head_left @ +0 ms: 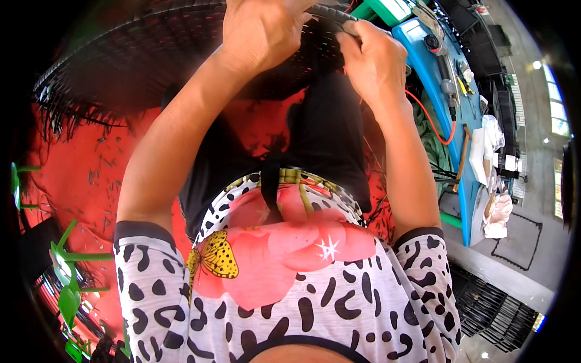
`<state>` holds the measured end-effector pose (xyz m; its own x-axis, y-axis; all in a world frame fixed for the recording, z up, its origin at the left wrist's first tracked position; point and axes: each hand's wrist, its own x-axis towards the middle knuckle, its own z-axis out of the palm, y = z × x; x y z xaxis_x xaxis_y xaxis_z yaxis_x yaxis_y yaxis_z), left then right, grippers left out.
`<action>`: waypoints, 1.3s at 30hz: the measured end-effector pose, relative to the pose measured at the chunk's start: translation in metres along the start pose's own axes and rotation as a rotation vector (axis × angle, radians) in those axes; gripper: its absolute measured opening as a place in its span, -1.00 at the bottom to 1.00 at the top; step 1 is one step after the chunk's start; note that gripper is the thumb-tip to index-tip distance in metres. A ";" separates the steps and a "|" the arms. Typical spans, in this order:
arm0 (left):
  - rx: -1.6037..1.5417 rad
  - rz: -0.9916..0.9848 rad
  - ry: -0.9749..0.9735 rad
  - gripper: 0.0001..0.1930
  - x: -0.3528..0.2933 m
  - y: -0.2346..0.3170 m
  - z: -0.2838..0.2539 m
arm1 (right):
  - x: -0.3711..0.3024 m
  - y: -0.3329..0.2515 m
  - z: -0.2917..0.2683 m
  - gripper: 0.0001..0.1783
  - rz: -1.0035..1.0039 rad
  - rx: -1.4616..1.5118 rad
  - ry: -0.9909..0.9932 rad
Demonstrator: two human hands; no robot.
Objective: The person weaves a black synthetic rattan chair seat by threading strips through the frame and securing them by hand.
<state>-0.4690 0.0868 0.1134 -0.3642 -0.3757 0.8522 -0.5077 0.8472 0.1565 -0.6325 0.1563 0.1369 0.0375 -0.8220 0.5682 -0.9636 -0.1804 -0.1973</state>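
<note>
A large black woven wicker piece (151, 54) spans the upper part of the view in front of my knees, its loose strand ends sticking out at the far left. Its thick wrapped edge (331, 13) runs between my hands. My left hand (263, 36) is closed at this edge, its fingertips partly cut off by the top of the view. Close by on the right, my right hand (378, 60) pinches the same edge between thumb and curled fingers.
Red floor covering (78, 163) is strewn with dark scraps. To the right stands a blue table (469, 115) bearing a slim power tool (446, 72); a red hose (437, 134) loops below it. Green plastic legs (75, 257) rise at left. Black woven furniture (493, 308) sits lower right.
</note>
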 end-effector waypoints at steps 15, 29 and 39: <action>0.035 0.025 -0.102 -0.77 0.006 0.002 -0.003 | 0.003 -0.010 0.011 -0.87 -0.085 -0.006 0.027; -0.552 -0.402 -0.213 -0.84 0.003 -0.027 -0.028 | -0.023 0.066 -0.028 -0.59 -0.371 -0.146 -0.078; -0.669 -0.564 -0.123 -0.86 0.001 -0.055 -0.040 | -0.081 0.043 0.005 -0.58 0.602 1.151 -0.311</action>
<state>-0.4101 0.0546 0.1251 -0.2981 -0.8093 0.5061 -0.0875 0.5512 0.8298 -0.6755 0.2122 0.0788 -0.1054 -0.9943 -0.0188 -0.0858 0.0280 -0.9959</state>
